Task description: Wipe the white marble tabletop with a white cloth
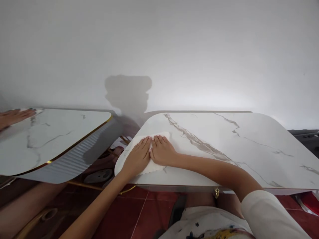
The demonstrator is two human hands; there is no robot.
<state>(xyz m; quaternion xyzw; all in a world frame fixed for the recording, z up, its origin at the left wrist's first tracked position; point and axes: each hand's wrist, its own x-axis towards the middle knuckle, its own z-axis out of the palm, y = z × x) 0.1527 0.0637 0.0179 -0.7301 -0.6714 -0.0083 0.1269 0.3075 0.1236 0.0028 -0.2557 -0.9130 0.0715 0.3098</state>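
Observation:
Both my hands lie flat, side by side, on a white cloth [159,135] spread over the left end of a white marble-patterned table [224,146]. My left hand [138,156] presses the cloth's left part, fingers stretched forward. My right hand [162,151] rests right beside it, fingers also extended, thumb sides touching. The cloth shows beyond my fingertips and below my palms.
A second marble-topped table [50,142] with a gold rim stands to the left, separated by a gap. Another person's hand [15,117] lies flat on its far left corner. The floor [139,212] is red tile. A plain white wall stands behind both tables.

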